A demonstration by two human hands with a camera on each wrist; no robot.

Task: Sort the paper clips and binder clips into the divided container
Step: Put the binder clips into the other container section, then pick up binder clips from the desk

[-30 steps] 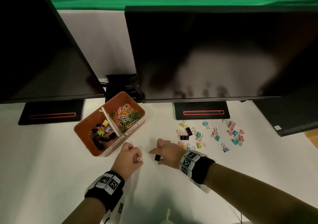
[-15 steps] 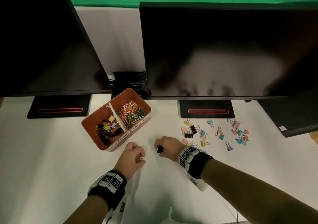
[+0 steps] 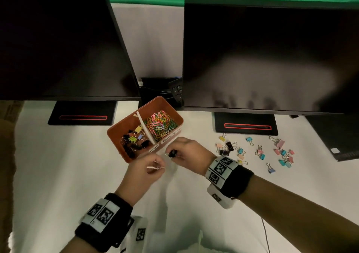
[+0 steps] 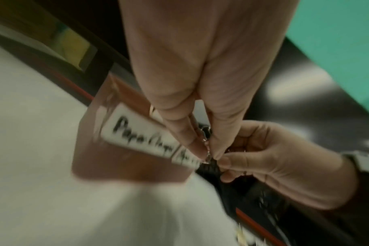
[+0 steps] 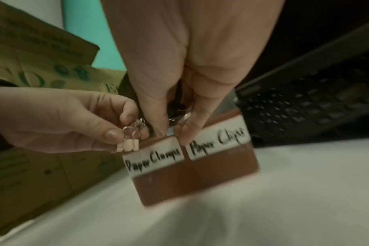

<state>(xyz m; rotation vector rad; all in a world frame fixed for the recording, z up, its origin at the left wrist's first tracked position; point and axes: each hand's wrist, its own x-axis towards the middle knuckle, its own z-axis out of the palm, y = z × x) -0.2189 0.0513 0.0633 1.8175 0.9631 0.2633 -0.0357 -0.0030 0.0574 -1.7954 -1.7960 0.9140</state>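
- Pale pink binder clip [image 5: 127, 147] pinched by its wire handles between thumb and forefinger of the left hand [image 3: 144, 168], body hanging just below the fingertips.
- Black binder clip [image 3: 172, 153] nipped between thumb and fingers of the right hand [image 3: 189, 155], sitting at the fingertips, just right of the left hand's clip and close to it.
- Orange-brown divided container [image 3: 127, 156] directly beyond both grips, its near wall just past the fingertips; in the right wrist view, white labels [image 5: 154, 160] on that wall right below the fingers.
- Behind the grips, two compartments split by a white divider [image 3: 145, 130]: black and a few coloured binder clips [image 3: 134, 142] on the left, bright tangled paper clips [image 3: 161, 123] on the right.
- Well right of the right hand, loose binder clips [image 3: 260, 152] scattered on the white table [image 3: 58, 175]: pink, blue, yellow, black.
- Black clip mostly hidden inside the right hand's fingers; only a dark body and glints of wire visible.
- Both wrist views smeared by motion blur; label handwriting only roughly legible, "Paper Clips" on one, the other harder to read.
- In the left wrist view, pink clip's body not made out, just wire between the fingers.
- Whether the two clips touch: cannot tell.
- Pink clip small, with shiny silver looped handles.
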